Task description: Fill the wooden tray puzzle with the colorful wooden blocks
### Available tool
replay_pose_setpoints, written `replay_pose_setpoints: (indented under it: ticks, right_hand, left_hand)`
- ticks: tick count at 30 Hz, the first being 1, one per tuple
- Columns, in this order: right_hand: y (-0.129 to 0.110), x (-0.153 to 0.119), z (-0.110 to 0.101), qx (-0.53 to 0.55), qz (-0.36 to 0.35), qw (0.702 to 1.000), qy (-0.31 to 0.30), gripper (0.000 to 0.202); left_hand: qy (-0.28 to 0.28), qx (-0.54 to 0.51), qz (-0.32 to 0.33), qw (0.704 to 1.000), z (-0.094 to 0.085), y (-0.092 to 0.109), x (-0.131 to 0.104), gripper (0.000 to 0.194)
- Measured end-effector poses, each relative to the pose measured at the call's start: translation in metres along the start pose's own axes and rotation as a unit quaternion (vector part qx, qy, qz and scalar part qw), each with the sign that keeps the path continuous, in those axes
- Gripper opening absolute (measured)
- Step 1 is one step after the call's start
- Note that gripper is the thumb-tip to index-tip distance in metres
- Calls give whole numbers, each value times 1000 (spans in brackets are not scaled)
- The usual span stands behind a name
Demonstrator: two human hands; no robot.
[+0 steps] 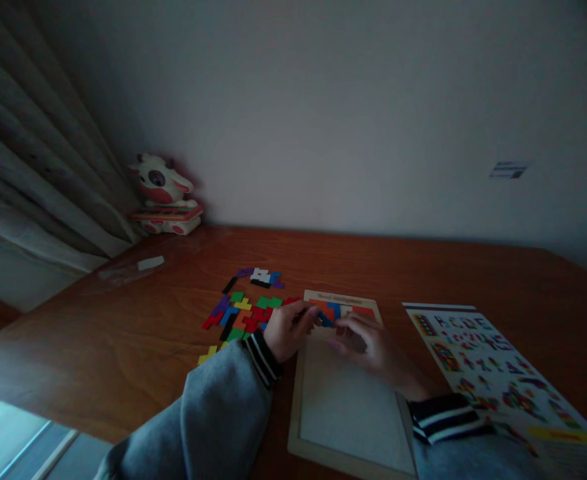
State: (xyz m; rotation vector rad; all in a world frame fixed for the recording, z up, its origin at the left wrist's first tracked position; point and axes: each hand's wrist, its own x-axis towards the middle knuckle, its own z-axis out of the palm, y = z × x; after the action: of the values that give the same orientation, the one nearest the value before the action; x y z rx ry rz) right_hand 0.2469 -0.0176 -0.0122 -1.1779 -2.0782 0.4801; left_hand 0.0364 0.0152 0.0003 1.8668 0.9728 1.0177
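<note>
Between my two hands, above the upper part of a pale wooden tray (pixel 297 407), is a small dark blue piece (pixel 325 320). The fingers of my left hand (pixel 291 328) pinch its left end. My right hand (pixel 368 347) has its thumb and forefinger closed at the piece's right end. Orange and blue pieces (pixel 334 309) lie along the tray's top edge, partly hidden by my hands. To the left, several coloured block pieces (pixel 243 305) are spread on the table, some hidden behind my left hand and sleeve.
A printed pattern sheet (pixel 498 373) lies on the brown table (pixel 173 320) right of the tray. At the back left stands a cow figure (pixel 166 193) beside the curtain (pixel 33 147). A small white strip (pixel 150 263) lies near the left edge.
</note>
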Motion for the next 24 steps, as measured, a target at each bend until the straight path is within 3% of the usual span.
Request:
replay_pose_setpoints:
  ticks: [3,5,9,12,17,20,24]
  right_hand:
    - [-1,1,0,36,16,999,19,16]
    - [-2,2,-1,71,31,996,37,17]
    - [-5,4,-8,147,104,979,98,24]
    - [-2,5,-14,192,163,956,153,31]
    - [19,3,-14,127,203,947,214,42]
    - [29,2,-11,90,193,953,216,44]
    - [25,4,-13,86,166,962,200,37]
  left_hand:
    - [-34,-97,-25,994,5,-2,-2,42]
    - [-52,-104,-22,993,6,-1,-3,42]
    - [-51,-43,-9,998,4,-1,-4,40]
    - [-36,37,36,998,2,-1,-4,32]
    - [-43,126,117,984,2,0,-4,23]
    - [-51,140,130,980,2,2,-5,21]
    - [-54,165,145,974,4,0,-4,19]
